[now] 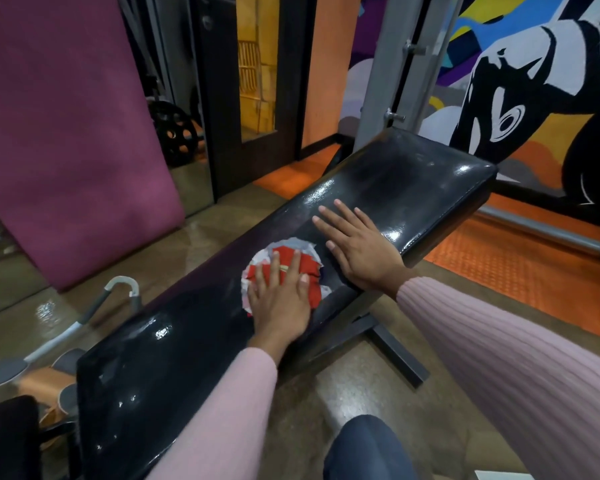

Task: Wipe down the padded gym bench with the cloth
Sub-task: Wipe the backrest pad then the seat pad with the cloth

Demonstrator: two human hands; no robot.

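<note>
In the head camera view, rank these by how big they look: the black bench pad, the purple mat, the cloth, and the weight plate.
1. Black bench pad and purple mat: too close to rank.
2. Cloth and weight plate: look alike, and the plate is farther away and partly hidden.

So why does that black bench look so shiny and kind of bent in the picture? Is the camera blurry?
In the head view, the bench pad shows bright white glare spots from overhead light on its glossy cover; straight lines bow toward the edges, which is wide-angle distortion; the left hand on the cloth and the right hand look fairly sharp, while the mural is slightly soft.
</note>
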